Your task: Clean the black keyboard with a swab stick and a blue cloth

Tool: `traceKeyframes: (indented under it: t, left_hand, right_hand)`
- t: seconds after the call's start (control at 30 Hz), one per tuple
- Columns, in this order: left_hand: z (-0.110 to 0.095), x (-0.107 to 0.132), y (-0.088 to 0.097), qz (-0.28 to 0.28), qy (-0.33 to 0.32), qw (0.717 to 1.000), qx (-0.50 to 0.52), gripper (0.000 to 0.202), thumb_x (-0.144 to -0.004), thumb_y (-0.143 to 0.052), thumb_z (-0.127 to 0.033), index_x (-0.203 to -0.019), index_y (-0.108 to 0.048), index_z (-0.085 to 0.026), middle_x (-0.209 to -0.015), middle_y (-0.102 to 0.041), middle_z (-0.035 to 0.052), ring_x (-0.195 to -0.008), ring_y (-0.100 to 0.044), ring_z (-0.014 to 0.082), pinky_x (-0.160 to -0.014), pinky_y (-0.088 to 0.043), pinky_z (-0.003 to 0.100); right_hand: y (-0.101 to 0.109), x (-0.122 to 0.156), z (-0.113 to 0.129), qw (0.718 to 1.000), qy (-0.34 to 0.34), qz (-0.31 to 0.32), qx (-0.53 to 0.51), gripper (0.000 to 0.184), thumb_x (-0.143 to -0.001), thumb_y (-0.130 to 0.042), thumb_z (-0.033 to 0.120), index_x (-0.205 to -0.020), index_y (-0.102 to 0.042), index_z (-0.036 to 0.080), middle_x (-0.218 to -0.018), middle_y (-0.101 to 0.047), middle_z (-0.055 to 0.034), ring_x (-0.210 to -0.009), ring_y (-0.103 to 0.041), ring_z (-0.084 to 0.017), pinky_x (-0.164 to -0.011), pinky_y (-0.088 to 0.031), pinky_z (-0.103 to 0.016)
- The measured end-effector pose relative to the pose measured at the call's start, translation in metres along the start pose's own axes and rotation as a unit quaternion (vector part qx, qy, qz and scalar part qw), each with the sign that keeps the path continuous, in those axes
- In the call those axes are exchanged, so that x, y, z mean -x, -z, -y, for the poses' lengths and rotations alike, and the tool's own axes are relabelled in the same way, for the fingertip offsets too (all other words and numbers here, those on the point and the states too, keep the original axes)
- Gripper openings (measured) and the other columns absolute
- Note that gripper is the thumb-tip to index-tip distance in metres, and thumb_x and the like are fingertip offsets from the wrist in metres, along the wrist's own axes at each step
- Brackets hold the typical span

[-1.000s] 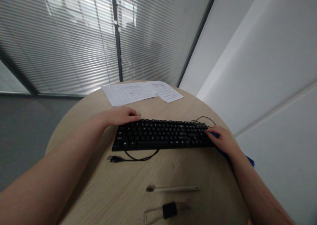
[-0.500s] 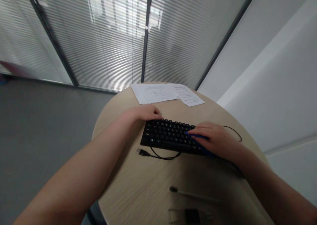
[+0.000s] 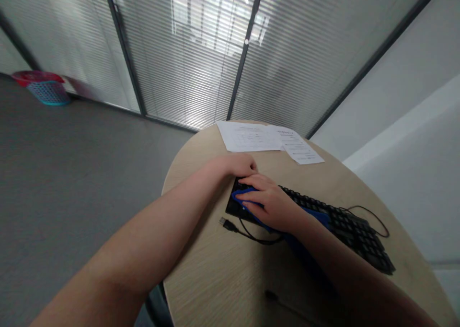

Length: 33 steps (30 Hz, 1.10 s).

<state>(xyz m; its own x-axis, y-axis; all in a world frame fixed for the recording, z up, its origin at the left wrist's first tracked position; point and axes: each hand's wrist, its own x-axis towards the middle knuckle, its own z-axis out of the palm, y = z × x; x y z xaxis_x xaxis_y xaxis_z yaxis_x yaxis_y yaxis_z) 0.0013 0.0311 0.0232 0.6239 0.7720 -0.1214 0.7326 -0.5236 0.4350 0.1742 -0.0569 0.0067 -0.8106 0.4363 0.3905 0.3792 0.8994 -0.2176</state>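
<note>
A black keyboard point(image 3: 345, 221) lies across a round light-wood table point(image 3: 215, 279). My right hand point(image 3: 268, 202) presses a blue cloth point(image 3: 316, 216) flat onto the keyboard's left end, fingers stretched over the cloth. My left hand point(image 3: 239, 165) rests closed on the keyboard's far left corner, touching my right fingertips. The keyboard's black cable point(image 3: 251, 233) loops off the left front, ending in a USB plug point(image 3: 226, 223).
Two printed paper sheets point(image 3: 251, 136) lie at the table's far edge. A dark brush tip point(image 3: 270, 296) shows near the bottom. A red and blue basket point(image 3: 45, 88) stands on the grey floor at far left. Glass walls with blinds behind; white wall at right.
My right hand has slid the blue cloth along the keyboard from its right end to its left end. The view has swung left; my left hand stays on the left corner.
</note>
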Motion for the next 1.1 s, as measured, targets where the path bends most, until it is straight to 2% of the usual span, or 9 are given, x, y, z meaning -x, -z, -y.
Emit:
traceKeyframes:
  t: [0.17,0.3,0.43,0.57,0.63,0.8,0.87,0.97,1.1]
  left_hand:
    - [0.006,-0.006,-0.006,-0.018,-0.003,0.999,0.027,0.026,-0.082,-0.058,-0.037,-0.074,-0.076,-0.019,-0.062,-0.066,-0.0003,-0.065,-0.055,0.0142,-0.061,-0.038,0.025]
    - [0.010,-0.005,-0.009,-0.029,-0.002,0.999,0.030,0.029,-0.085,-0.057,-0.038,-0.078,-0.078,-0.019,-0.064,-0.068,0.0000,-0.065,-0.056,0.0143,-0.061,-0.037,0.025]
    - [0.009,-0.003,-0.009,-0.026,0.007,1.000,0.016,0.037,-0.091,-0.052,-0.041,-0.090,-0.080,-0.018,-0.071,-0.072,0.0033,-0.067,-0.057,0.0164,-0.064,-0.038,0.027]
    - [0.008,-0.001,-0.009,-0.024,0.005,1.000,-0.003,0.026,-0.088,-0.058,-0.030,-0.092,-0.079,-0.017,-0.069,-0.072,0.0041,-0.067,-0.058,0.0169,-0.062,-0.038,0.026]
    - [0.009,0.000,-0.009,-0.027,0.008,1.000,-0.011,0.023,-0.085,-0.059,-0.025,-0.092,-0.079,-0.016,-0.071,-0.072,0.0043,-0.066,-0.058,0.0171,-0.061,-0.038,0.026]
    - [0.012,-0.001,-0.011,-0.046,0.020,0.999,0.014,0.021,-0.082,-0.060,-0.027,-0.084,-0.078,-0.017,-0.069,-0.070,0.0014,-0.068,-0.059,0.0168,-0.063,-0.039,0.026]
    - [0.012,-0.001,-0.011,-0.048,0.021,0.998,0.018,0.020,-0.080,-0.060,-0.027,-0.082,-0.077,-0.017,-0.066,-0.067,0.0004,-0.068,-0.058,0.0167,-0.062,-0.038,0.026]
    - [0.012,-0.001,-0.011,-0.047,0.027,0.998,0.026,0.020,-0.078,-0.059,-0.028,-0.080,-0.076,-0.017,-0.063,-0.065,-0.0004,-0.067,-0.056,0.0166,-0.061,-0.037,0.026]
    - [0.013,-0.002,-0.012,-0.046,0.032,0.997,0.047,0.022,-0.078,-0.057,-0.031,-0.078,-0.074,-0.018,-0.061,-0.062,-0.0020,-0.064,-0.053,0.0151,-0.058,-0.035,0.026]
  right_hand:
    - [-0.001,0.006,0.002,0.999,-0.031,-0.040,0.000,0.020,-0.086,-0.059,0.014,-0.089,-0.077,0.022,-0.115,-0.068,-0.0108,-0.112,-0.059,-0.027,-0.101,-0.047,-0.049]
    - [-0.005,0.007,0.003,0.996,-0.043,-0.076,0.026,0.017,-0.080,-0.061,0.012,-0.077,-0.075,0.022,-0.113,-0.068,-0.0115,-0.109,-0.060,-0.029,-0.099,-0.048,-0.049]
    - [-0.006,0.008,0.002,0.997,-0.003,-0.054,0.051,0.020,-0.087,-0.063,0.019,-0.097,-0.079,0.023,-0.141,-0.057,-0.0123,-0.131,-0.049,-0.032,-0.109,-0.041,-0.055]
    - [-0.006,0.007,0.003,0.997,0.023,-0.026,0.067,0.029,-0.092,-0.062,0.029,-0.118,-0.075,0.026,-0.155,-0.044,-0.0115,-0.145,-0.034,-0.035,-0.113,-0.035,-0.061]
    - [-0.007,0.007,0.003,0.997,0.025,-0.035,0.059,0.028,-0.093,-0.061,0.028,-0.116,-0.077,0.026,-0.156,-0.044,-0.0116,-0.146,-0.033,-0.035,-0.113,-0.034,-0.062]
    - [-0.006,0.008,0.002,0.995,0.007,-0.091,0.038,0.016,-0.084,-0.065,0.019,-0.084,-0.081,0.021,-0.144,-0.058,-0.0116,-0.139,-0.042,-0.034,-0.111,-0.038,-0.058]
    - [-0.007,0.009,0.001,0.995,-0.001,-0.097,0.036,0.014,-0.082,-0.067,0.018,-0.079,-0.080,0.021,-0.142,-0.060,-0.0111,-0.136,-0.045,-0.034,-0.110,-0.040,-0.057]
    - [-0.007,0.011,0.001,0.996,0.000,-0.080,0.050,0.014,-0.084,-0.067,0.022,-0.086,-0.080,0.025,-0.146,-0.056,-0.0082,-0.136,-0.044,-0.034,-0.110,-0.037,-0.062]
    - [-0.006,0.012,0.005,0.993,0.002,-0.046,0.105,0.023,-0.089,-0.064,0.025,-0.106,-0.078,0.032,-0.151,-0.051,-0.0054,-0.141,-0.036,-0.037,-0.111,-0.024,-0.072]
